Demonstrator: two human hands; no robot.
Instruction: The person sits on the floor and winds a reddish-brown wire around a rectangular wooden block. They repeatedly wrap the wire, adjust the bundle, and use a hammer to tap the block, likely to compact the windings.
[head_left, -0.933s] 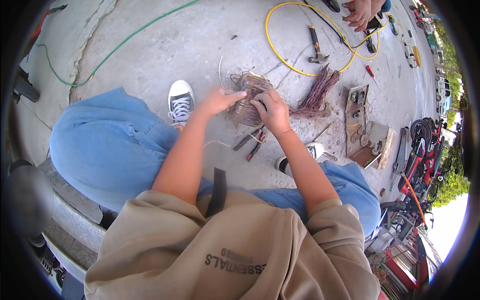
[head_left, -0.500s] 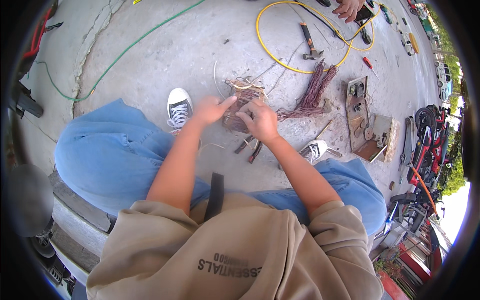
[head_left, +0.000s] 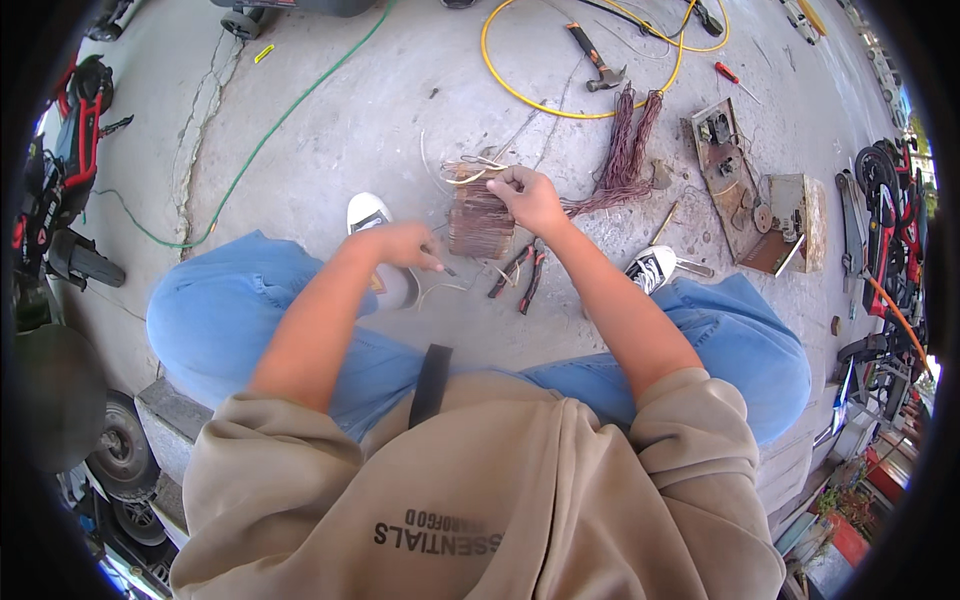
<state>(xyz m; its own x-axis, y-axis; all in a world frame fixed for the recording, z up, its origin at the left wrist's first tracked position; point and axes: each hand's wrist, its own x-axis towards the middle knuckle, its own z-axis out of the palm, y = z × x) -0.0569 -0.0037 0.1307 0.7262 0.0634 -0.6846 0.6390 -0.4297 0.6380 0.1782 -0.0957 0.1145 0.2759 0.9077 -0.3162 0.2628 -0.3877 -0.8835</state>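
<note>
A block-shaped copper wire coil [head_left: 480, 225] lies on the concrete between my feet, with pale loose strips [head_left: 475, 172] along its far end. My right hand [head_left: 528, 198] pinches the coil's far right corner, thumb and fingers closed; what exactly lies between the fingertips is hidden. Left of the coil and apart from it, my left hand [head_left: 400, 246] hangs beside my left shoe [head_left: 368, 212], fingers bent. A small dark thin piece shows at its fingertips, too small to name. Pliers with red and black handles [head_left: 532, 282] lie just nearer than the coil.
Reddish-brown wire bundle [head_left: 625, 155] lies right of the coil. Farther off are a hammer [head_left: 597, 60], a yellow hose [head_left: 490, 60] and a red screwdriver [head_left: 727, 72]. An opened metal box [head_left: 795, 225] stands at right. A green hose [head_left: 275, 130] crosses the left floor.
My left hand has left the coil and moved left and nearer to me. The right hand stays at the coil, now at its far right corner. The other person's hand is out of view.
</note>
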